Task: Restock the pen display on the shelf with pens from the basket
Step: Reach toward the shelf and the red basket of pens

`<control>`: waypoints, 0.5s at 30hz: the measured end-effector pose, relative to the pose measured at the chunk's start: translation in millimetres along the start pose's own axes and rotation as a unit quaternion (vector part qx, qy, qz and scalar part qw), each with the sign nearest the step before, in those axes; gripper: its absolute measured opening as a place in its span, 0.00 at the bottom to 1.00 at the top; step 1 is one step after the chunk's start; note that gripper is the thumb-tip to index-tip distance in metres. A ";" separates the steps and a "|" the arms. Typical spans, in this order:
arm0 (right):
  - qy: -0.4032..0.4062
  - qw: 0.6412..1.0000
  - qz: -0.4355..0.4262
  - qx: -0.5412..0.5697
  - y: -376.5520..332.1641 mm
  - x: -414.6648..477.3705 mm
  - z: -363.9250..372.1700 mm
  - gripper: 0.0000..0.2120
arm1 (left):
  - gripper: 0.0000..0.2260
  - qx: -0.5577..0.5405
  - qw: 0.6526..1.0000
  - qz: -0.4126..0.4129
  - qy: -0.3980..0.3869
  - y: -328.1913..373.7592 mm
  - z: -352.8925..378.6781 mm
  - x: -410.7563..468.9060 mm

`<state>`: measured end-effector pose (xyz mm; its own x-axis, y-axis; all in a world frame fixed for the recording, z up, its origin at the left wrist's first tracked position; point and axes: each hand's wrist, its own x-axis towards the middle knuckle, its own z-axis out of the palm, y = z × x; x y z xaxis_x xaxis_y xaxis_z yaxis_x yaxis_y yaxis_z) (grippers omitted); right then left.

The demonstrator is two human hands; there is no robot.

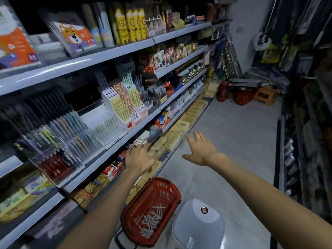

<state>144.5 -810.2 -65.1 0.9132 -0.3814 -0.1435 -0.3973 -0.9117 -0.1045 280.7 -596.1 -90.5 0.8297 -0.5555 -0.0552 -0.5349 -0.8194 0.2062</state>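
A red plastic basket sits on the floor below my arms, with several pale pens lying loose in its bottom. Clear tiered pen displays stand on the middle shelf at the left, partly filled with pastel pens. My left hand is stretched forward with straight fingers, in front of the lower shelf edge and holding nothing. Out over the aisle floor, my right hand is spread open and empty. Both hands are above and beyond the basket.
A grey plastic stool stands right of the basket. White stepped stands of patterned pens sit further along the shelf. Shelving lines the right side of the aisle. A fire extinguisher and a red basket stand at the far end.
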 end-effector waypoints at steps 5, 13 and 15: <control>-0.011 0.998 -0.065 0.008 29.3 75.7 -2.2 0.45 | 0.32 0.008 0.998 -0.052 0.017 9.4 11.4 44.7; -0.056 0.980 -0.188 0.011 53.0 159.7 10.9 0.46 | 0.32 0.025 0.976 -0.214 0.011 34.9 27.3 62.8; -0.067 0.974 -0.215 0.001 49.4 174.3 15.2 0.46 | 0.33 0.022 0.970 -0.243 0.003 36.9 34.5 62.6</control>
<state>282.7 -919.5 -110.2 0.9753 0.0585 -0.2131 0.0187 -0.9827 -0.1842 307.4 -666.0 -120.1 0.9865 -0.1007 -0.1293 -0.0859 -0.9896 0.1153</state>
